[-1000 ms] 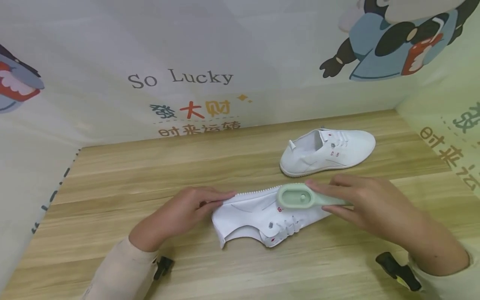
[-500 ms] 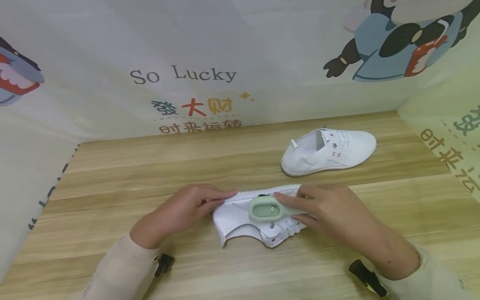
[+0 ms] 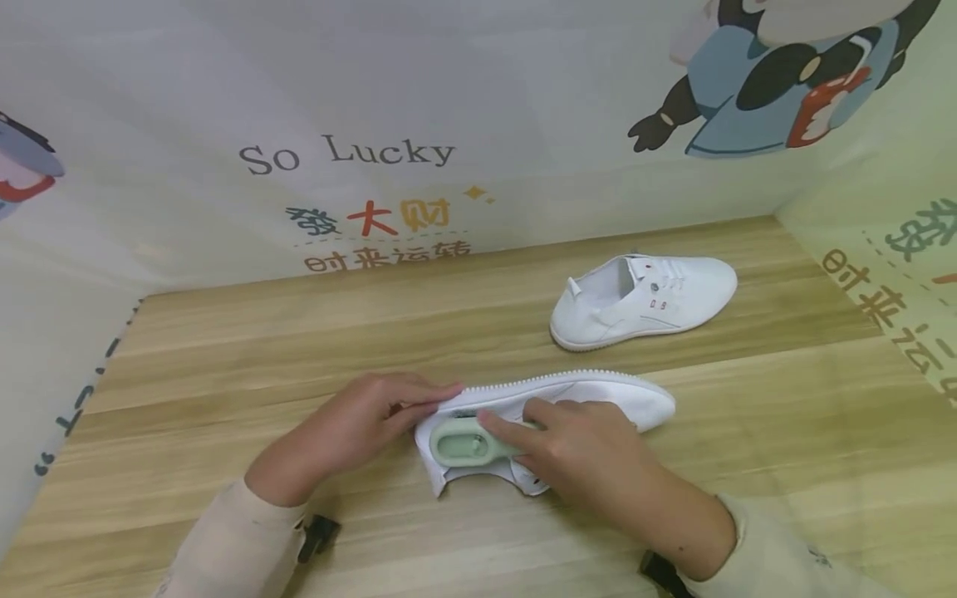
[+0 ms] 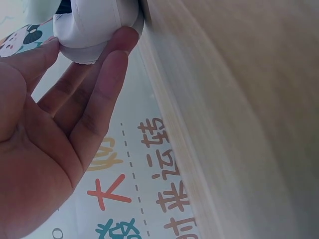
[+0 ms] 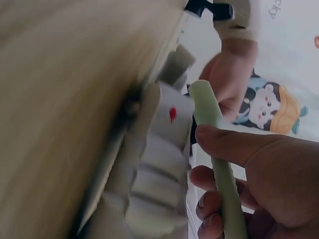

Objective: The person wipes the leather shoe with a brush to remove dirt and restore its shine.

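Observation:
A white lace-up shoe [image 3: 635, 403] lies on its side on the wooden table, sole edge toward the back and ankle opening toward me. My left hand [image 3: 359, 428] pinches its heel between thumb and fingers; the left wrist view shows the fingertips on the heel [image 4: 97, 22]. In my right hand [image 3: 594, 453] is a pale green brush [image 3: 458, 443], gripped by its handle. The brush head overlaps the side of the shoe close to the heel, and a bit of dark bristle shows at its far edge. The right wrist view shows the handle [image 5: 227, 191] beside the laced front [image 5: 159, 174].
Another white shoe [image 3: 650, 303] stands upright farther back on the right, toe pointing right. Behind the wooden table [image 3: 299, 332] rises a pale printed backdrop [image 3: 523, 100], which also closes in both sides. A black device [image 3: 317, 536] is on the left wrist.
My right hand has drawn the brush leftward along the shoe, from near the toe to the heel area. The left hand has kept its hold on the heel.

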A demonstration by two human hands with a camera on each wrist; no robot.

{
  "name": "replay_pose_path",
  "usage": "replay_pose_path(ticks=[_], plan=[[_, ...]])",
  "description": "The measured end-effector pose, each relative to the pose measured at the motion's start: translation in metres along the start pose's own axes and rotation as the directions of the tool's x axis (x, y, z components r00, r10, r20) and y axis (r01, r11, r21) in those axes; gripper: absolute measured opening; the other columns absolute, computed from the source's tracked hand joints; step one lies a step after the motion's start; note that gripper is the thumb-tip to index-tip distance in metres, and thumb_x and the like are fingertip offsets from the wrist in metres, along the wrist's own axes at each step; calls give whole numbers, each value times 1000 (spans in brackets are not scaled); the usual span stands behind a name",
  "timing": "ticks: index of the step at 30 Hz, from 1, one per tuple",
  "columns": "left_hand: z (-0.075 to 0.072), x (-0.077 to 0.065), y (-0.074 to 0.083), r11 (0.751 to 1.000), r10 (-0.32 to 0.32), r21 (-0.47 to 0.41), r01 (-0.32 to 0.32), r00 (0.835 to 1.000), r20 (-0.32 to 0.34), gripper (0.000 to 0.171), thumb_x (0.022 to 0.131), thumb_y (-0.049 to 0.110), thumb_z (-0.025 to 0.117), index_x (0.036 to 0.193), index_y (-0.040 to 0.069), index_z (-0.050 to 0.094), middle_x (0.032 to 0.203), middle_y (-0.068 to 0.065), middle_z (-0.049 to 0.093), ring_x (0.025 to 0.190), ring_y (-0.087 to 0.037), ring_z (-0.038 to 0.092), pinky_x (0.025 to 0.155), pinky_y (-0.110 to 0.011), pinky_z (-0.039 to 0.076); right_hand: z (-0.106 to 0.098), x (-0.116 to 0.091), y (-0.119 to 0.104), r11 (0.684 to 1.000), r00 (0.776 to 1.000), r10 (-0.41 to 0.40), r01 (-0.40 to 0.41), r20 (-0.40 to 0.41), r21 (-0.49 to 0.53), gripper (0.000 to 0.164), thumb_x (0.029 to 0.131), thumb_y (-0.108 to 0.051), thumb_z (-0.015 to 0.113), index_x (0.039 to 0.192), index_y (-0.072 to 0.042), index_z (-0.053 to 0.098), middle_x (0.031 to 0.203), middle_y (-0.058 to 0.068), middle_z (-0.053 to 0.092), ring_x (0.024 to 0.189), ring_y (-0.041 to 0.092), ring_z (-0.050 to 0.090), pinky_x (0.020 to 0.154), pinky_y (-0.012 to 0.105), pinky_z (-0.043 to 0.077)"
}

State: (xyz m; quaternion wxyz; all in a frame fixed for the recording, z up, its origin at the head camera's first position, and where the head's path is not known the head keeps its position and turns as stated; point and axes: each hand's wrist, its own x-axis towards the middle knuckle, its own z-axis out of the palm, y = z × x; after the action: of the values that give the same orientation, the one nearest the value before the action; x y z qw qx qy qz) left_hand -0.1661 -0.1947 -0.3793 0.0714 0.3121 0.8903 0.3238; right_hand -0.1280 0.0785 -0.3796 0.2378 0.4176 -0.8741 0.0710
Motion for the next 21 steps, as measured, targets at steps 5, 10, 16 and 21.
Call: replay_pose_path(ticks=[5, 10, 16, 21], plan=[[-1, -2, -1, 1000, 6, -6, -6, 1000, -9, 37, 93, 15, 61, 128, 27, 61, 116, 15, 64, 109, -4, 58, 91, -29, 48, -4, 1, 0, 999, 999, 46, -47, 25, 9, 52, 73, -30, 81, 122, -32, 65, 78, -6, 57, 54, 11, 53, 43, 25, 37], [1, 1, 0, 1000, 10, 8, -10, 1000, -8, 37, 93, 16, 61, 128, 27, 61, 116, 15, 64, 108, -3, 58, 90, -28, 48, -18, -9, 14, 992, 987, 118, -122, 111, 33, 55, 73, -29, 81, 125, -35, 62, 79, -9, 55, 56, 7, 48, 46, 22, 35], [1, 1, 2, 1000, -8, 19, 8, 1000, -8, 38, 92, 15, 61, 128, 27, 60, 115, 15, 64, 108, -3, 58, 90, -28, 48, -38, -26, 33, 978, 962, 202, -210, 186, 22, 56, 74, -29, 81, 126, -36, 62, 78, -11, 53, 54, 3, 40, 45, 20, 30], [1, -1, 1, 999, -11, 34, 11, 1000, -11, 39, 92, 14, 62, 129, 28, 60, 116, 15, 64, 110, -4, 58, 91, -28, 48, -52, -36, 45, 971, 955, 226, -236, 194, 28, 53, 76, -29, 79, 126, -34, 62, 77, -10, 54, 53, 2, 38, 44, 20, 30]])
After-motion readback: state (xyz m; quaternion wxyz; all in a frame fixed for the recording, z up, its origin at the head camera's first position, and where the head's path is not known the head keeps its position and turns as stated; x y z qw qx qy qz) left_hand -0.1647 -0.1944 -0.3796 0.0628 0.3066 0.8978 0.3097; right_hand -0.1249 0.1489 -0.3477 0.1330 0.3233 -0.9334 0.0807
